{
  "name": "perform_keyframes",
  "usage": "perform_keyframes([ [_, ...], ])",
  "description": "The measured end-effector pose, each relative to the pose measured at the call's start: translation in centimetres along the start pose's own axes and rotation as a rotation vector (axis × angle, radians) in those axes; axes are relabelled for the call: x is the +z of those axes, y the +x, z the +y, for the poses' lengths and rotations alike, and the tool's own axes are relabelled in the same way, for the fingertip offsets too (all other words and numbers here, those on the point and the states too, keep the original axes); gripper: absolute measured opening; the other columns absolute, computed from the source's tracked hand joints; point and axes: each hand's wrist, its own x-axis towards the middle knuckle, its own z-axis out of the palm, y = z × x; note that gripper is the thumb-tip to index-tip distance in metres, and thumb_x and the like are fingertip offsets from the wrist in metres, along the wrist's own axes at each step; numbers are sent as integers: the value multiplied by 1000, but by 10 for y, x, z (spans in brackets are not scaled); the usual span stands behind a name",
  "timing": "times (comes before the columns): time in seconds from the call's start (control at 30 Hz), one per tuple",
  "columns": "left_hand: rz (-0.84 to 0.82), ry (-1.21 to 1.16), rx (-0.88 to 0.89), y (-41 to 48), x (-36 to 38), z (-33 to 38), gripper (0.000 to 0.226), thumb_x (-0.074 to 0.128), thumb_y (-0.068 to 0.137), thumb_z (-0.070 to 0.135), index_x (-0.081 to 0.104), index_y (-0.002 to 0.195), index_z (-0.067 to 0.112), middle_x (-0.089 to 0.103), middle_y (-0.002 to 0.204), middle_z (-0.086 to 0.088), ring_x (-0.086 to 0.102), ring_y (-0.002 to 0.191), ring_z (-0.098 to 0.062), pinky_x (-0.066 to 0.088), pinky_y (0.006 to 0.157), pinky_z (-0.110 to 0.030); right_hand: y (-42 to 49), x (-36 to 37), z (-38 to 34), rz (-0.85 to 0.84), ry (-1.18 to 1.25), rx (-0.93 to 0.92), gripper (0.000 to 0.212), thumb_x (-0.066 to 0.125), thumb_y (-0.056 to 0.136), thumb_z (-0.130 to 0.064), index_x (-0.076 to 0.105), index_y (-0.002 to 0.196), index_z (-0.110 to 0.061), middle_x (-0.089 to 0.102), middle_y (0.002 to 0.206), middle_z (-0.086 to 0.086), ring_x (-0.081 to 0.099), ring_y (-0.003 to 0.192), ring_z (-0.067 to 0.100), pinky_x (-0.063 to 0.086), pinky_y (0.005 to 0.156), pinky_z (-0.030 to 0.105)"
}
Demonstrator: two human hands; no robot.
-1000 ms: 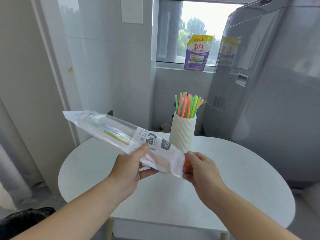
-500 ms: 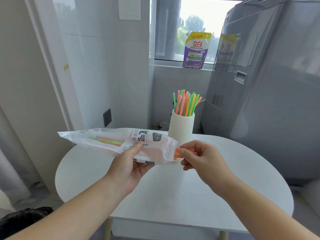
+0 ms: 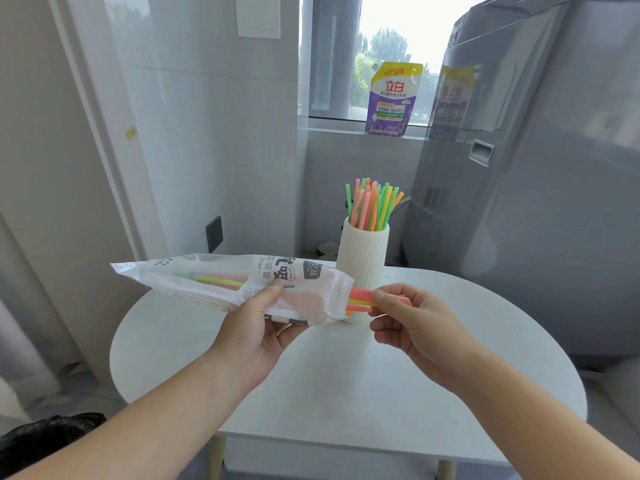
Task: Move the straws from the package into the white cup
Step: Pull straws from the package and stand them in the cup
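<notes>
My left hand [image 3: 258, 332] palm-up, fingers clasping the straw package [image 3: 235, 285] level above the table [image 3: 346, 382], my right hand [image 3: 412, 322] pinching straws [image 3: 360, 299] protruding at its mouth, white cup [image 3: 363, 265] just behind.

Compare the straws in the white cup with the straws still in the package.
The straws in the white cup stand roughly upright and fanned out, tops bare; the straws in the package lie nearly level, mostly wrapped in plastic. The cup's bunch looks bigger, and no hand touches it. The package's few are being gripped at their exposed ends by the right hand, while the left hand holds the package. Both sets share bright mixed colours.
</notes>
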Motion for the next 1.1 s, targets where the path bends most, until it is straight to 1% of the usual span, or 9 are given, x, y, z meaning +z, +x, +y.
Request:
perform_keyframes([
  [0.13, -4, -8, -9, -1, 1, 0, 29, 67, 97, 12, 69, 126, 15, 83, 96, -8, 81, 79, -21, 63, 55, -34, 1, 2, 1, 9, 161, 23, 7, 76, 83, -8, 74, 88, -5, 70, 75, 11, 67, 64, 17, 58, 62, 26],
  [0.27, -8, -20, -14, -1, 2, 1, 28, 67, 97, 13, 69, 125, 15, 83, 98, -8, 81, 82, -22, 64, 56, -35, 3, -2, 0, 30, 297, 31, 16, 80, 67, -7, 77, 83, -4, 72, 78, 13, 70, 64, 19, 60, 63, 26],
  [0.57, -3, -34, -1, -1, 1, 3, 25, 67, 98, 13, 69, 123, 16, 83, 96, -6, 80, 80, -21, 64, 56, -35, 6, -26, -19, 77, 178, -41, 32, 77, 71, -11, 71, 99, 3, 74, 78, 15, 76, 70, 22, 61, 64, 26],
  [0.63, -5, -40, -3, -1, 2, 2, 24, 67, 98, 12, 69, 122, 15, 83, 95, -6, 80, 79, -21, 64, 56, -36, 6, -29, -24, 92, 232, -30, 30, 76, 71, -11, 70, 97, 2, 72, 75, 12, 74, 67, 21, 60, 62, 25],
  [0.73, -9, -55, -8, -2, 6, -1, 25, 68, 97, 11, 70, 121, 15, 83, 96, -7, 81, 80, -22, 64, 57, -36, 5, -23, -23, 109, 460, 15, 17, 77, 73, -9, 69, 86, -3, 64, 70, 8, 68, 62, 16, 58, 57, 21],
  [0.8, -13, -59, -8, -3, 8, -3, 26, 68, 97, 12, 70, 122, 15, 83, 98, -7, 81, 81, -22, 64, 57, -36, 5, -14, -17, 112, 578, 37, 12, 77, 79, -9, 67, 85, -6, 61, 72, 7, 64, 62, 14, 57, 58, 19],
  [0.9, -22, -65, -11, -5, 10, -5, 27, 68, 97, 12, 69, 123, 14, 83, 100, -8, 81, 83, -22, 64, 58, -37, 6, 0, -8, 108, 594, 31, 6, 77, 83, -10, 73, 85, -7, 62, 71, 4, 60, 61, 12, 57, 61, 19],
  [1.0, -33, -61, -22, -6, 11, -7, 27, 68, 97, 12, 69, 124, 14, 83, 101, -8, 81, 84, -23, 64, 59, -37, 7, 9, -3, 98, 535, 7, 23, 79, 76, -13, 75, 97, -5, 65, 72, 3, 63, 61, 10, 57, 61, 19],
  [1.1, -38, -66, -34, -7, 10, -7, 27, 68, 97, 13, 69, 125, 14, 83, 102, -8, 81, 84, -23, 64, 58, -37, 9, 13, 0, 97, 483, -41, 29, 78, 73, -20, 76, 97, -4, 67, 75, 4, 64, 62, 10, 57, 61, 21],
])
